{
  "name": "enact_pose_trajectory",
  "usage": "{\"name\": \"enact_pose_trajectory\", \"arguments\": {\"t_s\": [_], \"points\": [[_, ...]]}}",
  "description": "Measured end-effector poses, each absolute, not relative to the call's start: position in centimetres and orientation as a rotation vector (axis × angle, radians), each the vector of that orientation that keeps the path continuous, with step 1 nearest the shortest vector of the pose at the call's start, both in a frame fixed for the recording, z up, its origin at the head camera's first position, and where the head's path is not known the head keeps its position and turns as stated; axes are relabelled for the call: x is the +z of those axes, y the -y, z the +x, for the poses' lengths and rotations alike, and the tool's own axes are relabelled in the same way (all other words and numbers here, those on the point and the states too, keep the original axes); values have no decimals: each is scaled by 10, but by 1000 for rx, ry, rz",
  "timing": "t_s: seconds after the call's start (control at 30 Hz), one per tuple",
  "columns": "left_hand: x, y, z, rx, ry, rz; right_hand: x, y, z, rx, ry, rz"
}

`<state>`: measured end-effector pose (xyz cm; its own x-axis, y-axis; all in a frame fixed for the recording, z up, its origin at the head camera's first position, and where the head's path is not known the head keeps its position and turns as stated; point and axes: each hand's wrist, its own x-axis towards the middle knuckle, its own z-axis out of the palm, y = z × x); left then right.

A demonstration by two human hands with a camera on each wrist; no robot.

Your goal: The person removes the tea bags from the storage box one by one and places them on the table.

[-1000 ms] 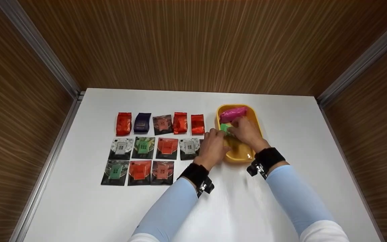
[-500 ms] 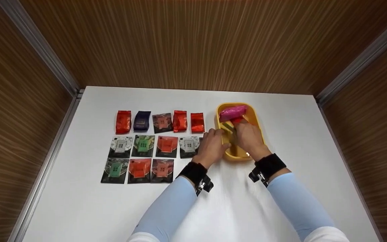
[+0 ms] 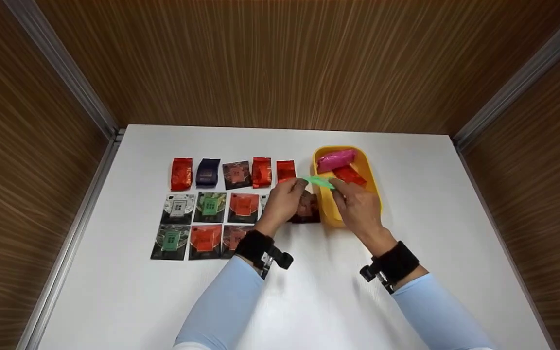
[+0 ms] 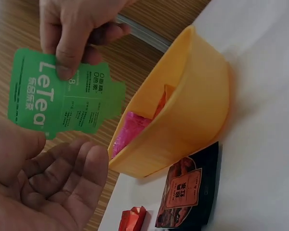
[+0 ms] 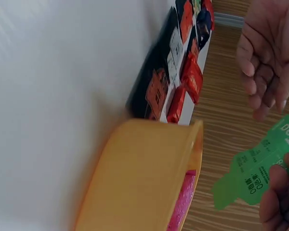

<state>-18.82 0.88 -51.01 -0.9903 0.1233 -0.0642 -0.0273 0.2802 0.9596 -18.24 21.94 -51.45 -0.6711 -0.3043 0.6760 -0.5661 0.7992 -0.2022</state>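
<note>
A flat green tea packet (image 3: pixel 319 182), cut in a bottle-like outline and printed "LeTea" (image 4: pixel 36 94), is up off the table by the yellow tray's (image 3: pixel 377 197) left rim. My right hand (image 3: pixel 361 206) pinches it between thumb and fingers, plainest in the left wrist view. My left hand (image 3: pixel 281 204) is close to the packet's other end with loosely bent fingers; in the right wrist view a gap separates that hand (image 5: pixel 269 57) from the packet. Inside the tray lie a shiny pink packet (image 3: pixel 336 160) and a red packet (image 3: pixel 349 174).
Left of the tray, flat sachets and puffy foil packets lie in rows, among them a purple one (image 3: pixel 207 172) and a red one (image 3: pixel 182 174). A dark sachet (image 4: pixel 188 192) lies against the tray's side. Wood-grain panels (image 3: pixel 280 63) enclose the white table (image 3: pixel 319 301).
My right hand has come up out of the tray with the green packet, uncovering the red one inside. My left hand has left the tray's rim and shifted left, and the dark sachet shows more.
</note>
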Motion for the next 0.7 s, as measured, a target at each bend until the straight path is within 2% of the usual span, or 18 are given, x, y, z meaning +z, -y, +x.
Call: {"name": "enact_pose_trajectory", "arguments": {"t_s": [0.23,0.47,0.7], "points": [[-516,22,-173,1996,-2151,-76,-536,-207,-164,646,2248,789],[-516,47,-155,2001,-2083,-85,-546,-194,-148,875,2412,870],[-527,65,-125,1838,-2234,-115,-552,-173,-125,1510,2615,576]]}}
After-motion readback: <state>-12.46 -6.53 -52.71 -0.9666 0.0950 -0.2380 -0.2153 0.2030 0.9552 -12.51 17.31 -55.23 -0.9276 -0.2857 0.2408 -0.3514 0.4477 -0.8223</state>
